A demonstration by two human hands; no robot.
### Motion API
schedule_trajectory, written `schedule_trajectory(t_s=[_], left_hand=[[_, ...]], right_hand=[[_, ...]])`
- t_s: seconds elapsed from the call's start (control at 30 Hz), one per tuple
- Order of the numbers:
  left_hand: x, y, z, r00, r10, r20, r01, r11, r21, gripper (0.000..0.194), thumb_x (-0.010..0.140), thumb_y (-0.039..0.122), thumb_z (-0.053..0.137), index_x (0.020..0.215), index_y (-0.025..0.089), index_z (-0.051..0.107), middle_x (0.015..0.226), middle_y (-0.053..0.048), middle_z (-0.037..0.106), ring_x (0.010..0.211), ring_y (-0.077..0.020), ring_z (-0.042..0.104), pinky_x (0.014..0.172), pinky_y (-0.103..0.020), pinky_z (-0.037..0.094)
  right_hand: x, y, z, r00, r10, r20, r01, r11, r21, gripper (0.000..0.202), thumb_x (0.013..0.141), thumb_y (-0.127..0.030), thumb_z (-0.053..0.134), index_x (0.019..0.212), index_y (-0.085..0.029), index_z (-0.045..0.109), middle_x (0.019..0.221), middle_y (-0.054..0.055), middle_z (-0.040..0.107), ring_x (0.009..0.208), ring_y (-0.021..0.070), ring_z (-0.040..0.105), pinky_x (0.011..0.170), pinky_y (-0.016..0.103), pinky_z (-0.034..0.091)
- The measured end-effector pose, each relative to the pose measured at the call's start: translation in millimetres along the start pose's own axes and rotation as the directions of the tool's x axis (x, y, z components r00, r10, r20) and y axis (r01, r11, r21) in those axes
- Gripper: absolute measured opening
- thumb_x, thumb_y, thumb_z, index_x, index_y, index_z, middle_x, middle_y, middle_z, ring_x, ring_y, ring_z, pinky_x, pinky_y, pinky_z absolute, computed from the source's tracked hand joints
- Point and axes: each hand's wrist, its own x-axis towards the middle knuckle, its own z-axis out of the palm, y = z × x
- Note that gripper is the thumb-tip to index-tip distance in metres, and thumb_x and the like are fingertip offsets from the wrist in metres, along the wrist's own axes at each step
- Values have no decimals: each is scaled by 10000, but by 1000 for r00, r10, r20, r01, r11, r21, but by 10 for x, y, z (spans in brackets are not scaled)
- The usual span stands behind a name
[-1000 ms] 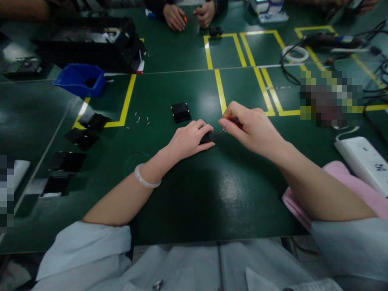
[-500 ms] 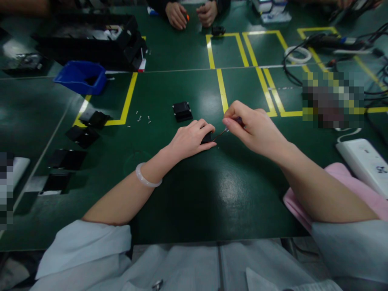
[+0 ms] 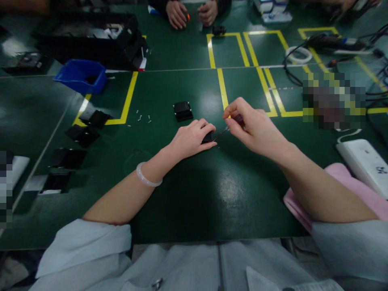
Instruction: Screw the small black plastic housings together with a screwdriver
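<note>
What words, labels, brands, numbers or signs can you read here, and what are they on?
No text is readable for certain.
White power strip: dark marks, too blurred to read.
White-and-blue stack at the far edge: any print too blurred to read.

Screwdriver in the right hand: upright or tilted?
Tilted: the screwdriver's thin shaft slants from the right hand down toward the black part under the left hand.

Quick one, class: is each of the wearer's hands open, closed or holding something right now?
Left hand: closed around a small black part at the table.
Right hand: closed, holding a screwdriver.
</note>
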Motion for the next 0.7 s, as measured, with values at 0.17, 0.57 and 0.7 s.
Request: schedule_trajectory(t_s=[0.17, 0.57, 0.7], left_hand=[[5, 2, -4, 1000, -2, -4, 2, 1000, -1, 356, 991, 490, 569, 1217, 215, 567, 1215, -84, 616, 1079, -228, 604, 702, -298, 483], [3, -6, -3, 1000, 3, -8, -3, 1000, 2, 359, 993, 494, 566, 1218, 213, 566, 1215, -87, 620, 1069, -229, 609, 691, -296, 479], [2, -7, 2, 1000, 12, -19, -12, 1000, 5, 360, 993, 490, 571, 1216, 208, 565, 1207, -83, 622, 1061, -227, 615, 689, -292, 475]], right_hand=[[-1, -5, -2, 1000, 4, 16, -4, 1000, 10, 124, 969, -327, 512, 977, -215, 565, 750, -10, 630, 637, 135, 590, 602, 274, 373], [6, -19, -6, 1000, -1, 31, 1, 1000, 24, 108, 972, -314, 498, 975, -214, 540, 748, -13, 617, 636, 135, 578, 607, 279, 372], [0, -11, 0, 1000, -7, 29, 6, 1000, 15, 124, 975, -317, 511, 939, -204, 545, 707, -23, 598, 605, 125, 571, 591, 274, 353]])
